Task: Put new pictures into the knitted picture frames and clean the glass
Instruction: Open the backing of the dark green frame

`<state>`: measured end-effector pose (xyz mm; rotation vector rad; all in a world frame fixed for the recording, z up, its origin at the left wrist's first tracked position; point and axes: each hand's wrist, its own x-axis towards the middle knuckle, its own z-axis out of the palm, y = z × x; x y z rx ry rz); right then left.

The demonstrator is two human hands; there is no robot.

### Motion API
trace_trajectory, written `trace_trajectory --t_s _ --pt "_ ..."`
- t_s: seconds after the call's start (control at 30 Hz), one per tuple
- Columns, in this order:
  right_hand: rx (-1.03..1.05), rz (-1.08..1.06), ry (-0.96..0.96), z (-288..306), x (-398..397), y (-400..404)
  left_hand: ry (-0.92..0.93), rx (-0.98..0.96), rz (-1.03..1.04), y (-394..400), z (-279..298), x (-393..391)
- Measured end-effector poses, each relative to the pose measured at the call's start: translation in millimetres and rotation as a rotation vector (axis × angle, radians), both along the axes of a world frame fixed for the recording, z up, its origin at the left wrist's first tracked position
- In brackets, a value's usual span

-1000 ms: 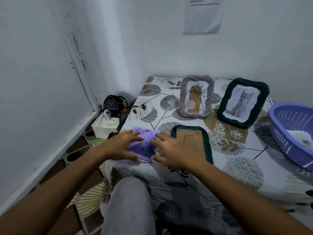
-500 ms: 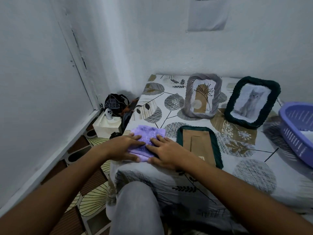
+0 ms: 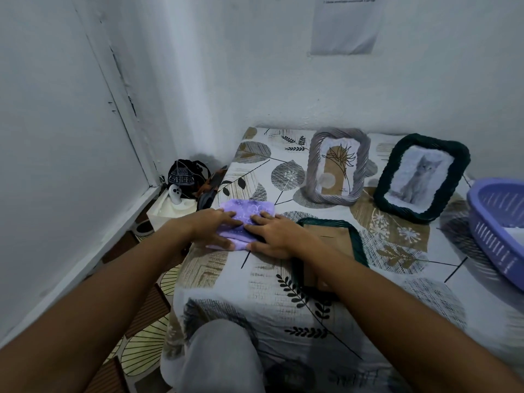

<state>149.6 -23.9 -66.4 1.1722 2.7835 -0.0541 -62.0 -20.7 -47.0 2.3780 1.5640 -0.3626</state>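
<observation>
Lying near the left edge of the table (image 3: 283, 282), a folded purple cloth (image 3: 246, 212) sits flat under both of the person's hands. Left hand (image 3: 211, 226) rests on its left part, fingers almost straight across the top and thumb at the near edge; right hand (image 3: 276, 235) presses its right side with flat, spread fingers. Just right of the cloth a dark green knitted frame (image 3: 355, 241) lies face down, brown backing up, partly under the right forearm. Behind, a grey knitted frame (image 3: 337, 165) and a green frame with a cat picture (image 3: 419, 177) stand upright. A purple basket (image 3: 499, 222) sits at the far right.
</observation>
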Motion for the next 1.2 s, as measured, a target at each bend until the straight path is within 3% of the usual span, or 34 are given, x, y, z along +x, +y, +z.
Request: trace_trajectory --t_s 0.2,0.3,0.5,0.63,0.73,1.0,1.2 --pt "0.001 -0.006 0.027 0.5 2.3 3.8 0.043 0.019 -0.005 5.3 3.7 2.2" --pt "-0.058 -0.046 0.095 6.3 9.1 -3.0 0.071 0.144 -0.036 -5.4 7.5 7.6" --pt "-0.144 -0.27 0.435 24.5 62.2 -31.4 -0.333 0.29 -0.101 -53.8 14.2 52.7" --pt "-0.067 -0.545 0.69 24.3 108.0 -58.5 -0.607 0.205 -0.072 -72.1 -3.7 91.2" --pt "-0.128 -0.726 0.805 23.3 130.1 -79.4 -0.711 0.145 -0.019 -80.6 -18.2 115.7" --pt "-0.34 -0.895 1.211 16.9 155.4 -104.6 -0.733 0.167 0.074 -90.4 -34.5 143.1" --pt "-0.381 -0.89 1.277 18.9 147.6 -105.1 -0.692 0.168 0.067 -89.7 -35.2 136.7"
